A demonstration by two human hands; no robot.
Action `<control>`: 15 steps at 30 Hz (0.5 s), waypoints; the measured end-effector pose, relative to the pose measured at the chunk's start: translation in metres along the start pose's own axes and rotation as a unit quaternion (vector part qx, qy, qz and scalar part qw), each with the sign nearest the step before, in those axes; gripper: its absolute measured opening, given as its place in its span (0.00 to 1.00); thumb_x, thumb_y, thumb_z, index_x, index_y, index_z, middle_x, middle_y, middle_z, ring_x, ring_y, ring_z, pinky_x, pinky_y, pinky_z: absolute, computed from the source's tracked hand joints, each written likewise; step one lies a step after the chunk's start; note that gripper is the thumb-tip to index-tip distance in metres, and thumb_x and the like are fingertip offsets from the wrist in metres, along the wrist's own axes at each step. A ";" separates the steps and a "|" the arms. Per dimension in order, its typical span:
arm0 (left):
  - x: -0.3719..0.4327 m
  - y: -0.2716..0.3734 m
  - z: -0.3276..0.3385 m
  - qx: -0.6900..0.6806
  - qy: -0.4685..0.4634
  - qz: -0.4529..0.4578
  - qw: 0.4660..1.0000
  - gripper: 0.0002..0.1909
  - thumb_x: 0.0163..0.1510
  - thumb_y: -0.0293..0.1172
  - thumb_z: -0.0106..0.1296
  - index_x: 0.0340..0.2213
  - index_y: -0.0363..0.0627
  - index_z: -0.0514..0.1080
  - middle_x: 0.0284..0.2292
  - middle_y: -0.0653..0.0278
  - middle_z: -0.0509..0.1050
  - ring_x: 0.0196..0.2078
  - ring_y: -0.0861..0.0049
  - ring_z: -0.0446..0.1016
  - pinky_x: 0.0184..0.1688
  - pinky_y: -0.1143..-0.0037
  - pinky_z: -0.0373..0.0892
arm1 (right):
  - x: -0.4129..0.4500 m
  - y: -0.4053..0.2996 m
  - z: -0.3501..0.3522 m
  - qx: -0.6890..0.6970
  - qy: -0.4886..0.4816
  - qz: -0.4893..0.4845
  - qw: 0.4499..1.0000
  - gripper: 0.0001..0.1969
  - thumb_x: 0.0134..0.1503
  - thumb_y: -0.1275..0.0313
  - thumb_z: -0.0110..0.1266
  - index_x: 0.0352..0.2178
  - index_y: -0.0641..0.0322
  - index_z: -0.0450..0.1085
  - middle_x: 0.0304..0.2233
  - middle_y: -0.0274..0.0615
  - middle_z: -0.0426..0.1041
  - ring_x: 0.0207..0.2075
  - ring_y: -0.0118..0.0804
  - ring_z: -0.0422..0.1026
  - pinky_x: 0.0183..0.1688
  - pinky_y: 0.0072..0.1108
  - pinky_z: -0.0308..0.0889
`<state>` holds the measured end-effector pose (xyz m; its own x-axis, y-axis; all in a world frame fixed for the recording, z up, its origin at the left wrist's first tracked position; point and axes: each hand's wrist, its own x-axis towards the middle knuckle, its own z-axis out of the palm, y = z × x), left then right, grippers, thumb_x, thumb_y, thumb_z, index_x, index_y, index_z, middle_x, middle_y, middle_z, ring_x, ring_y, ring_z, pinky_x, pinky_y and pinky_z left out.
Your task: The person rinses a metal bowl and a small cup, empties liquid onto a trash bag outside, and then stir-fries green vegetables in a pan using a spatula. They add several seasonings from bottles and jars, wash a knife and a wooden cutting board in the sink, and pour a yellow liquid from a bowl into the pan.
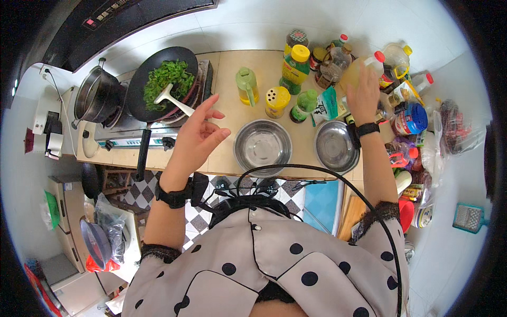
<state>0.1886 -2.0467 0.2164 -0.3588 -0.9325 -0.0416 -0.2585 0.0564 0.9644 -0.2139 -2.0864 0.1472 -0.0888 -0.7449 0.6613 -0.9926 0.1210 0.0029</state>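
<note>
My left hand (200, 134) hangs in the air beside the stove with its fingers apart and nothing in it. Just past its fingers, the pale handle of a spatula (174, 99) leans out of a black wok (136, 87). Chopped green vegetables (170, 79) lie in the wok. My right hand (363, 95) reaches among the bottles at the back right, against a plastic bottle of yellowish liquid (350, 75) with a red cap. Its fingertips overlap the bottle, and whether they grip it is hard to see. Below that wrist sits a shallow metal bowl (336, 146).
A steel basin (263, 146) stands at the counter's front edge. Behind it are a green-lidded oil pot (246, 85), a yellow shaker (277, 102) and a green-capped bottle (304, 105). A dark pot (97, 95) sits on the left burner. The wok's handle (143, 154) juts past the counter edge.
</note>
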 end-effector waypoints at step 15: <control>-0.027 0.000 -0.018 0.032 0.037 -0.003 0.999 0.34 0.46 0.23 0.54 0.54 0.45 0.55 0.38 0.62 0.67 0.28 0.87 0.67 0.31 0.85 0.66 | 0.091 -0.073 0.113 0.191 -0.362 -0.036 0.912 0.33 0.36 0.63 0.62 0.45 0.58 0.58 0.37 0.54 0.69 0.41 0.51 0.68 0.43 0.32 0.64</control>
<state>0.2147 -2.0278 0.2225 -0.2897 -0.9568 -0.0261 -0.3185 0.0707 0.9453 -0.1591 -2.2365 0.1226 0.0832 -0.9965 0.0016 -0.9422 -0.0792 -0.3257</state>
